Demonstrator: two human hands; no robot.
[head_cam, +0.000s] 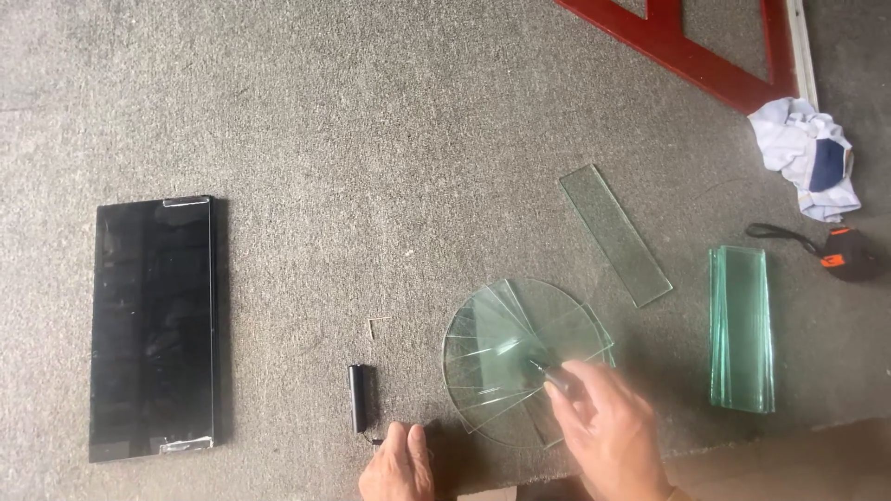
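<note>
A round clear glass disc (487, 371) lies on the grey carpet over several overlapping clear glass strips (575, 339). My right hand (608, 431) rests on the disc's right side, fingers closed around a thin dark tool (546, 369) whose tip touches the glass. My left hand (397, 464) lies on the carpet at the bottom edge, just left of the disc. Its fingers are curled and nothing shows in them. A small black cylinder (357, 397) sits on the carpet just above the left hand.
A long clear glass strip (614, 234) lies above the disc, a stack of greenish glass strips (741, 327) to its right. A black rectangular panel (153, 327) lies far left. A tape measure (846, 252), a crumpled cloth (806, 156) and a red frame (691, 51) occupy the upper right.
</note>
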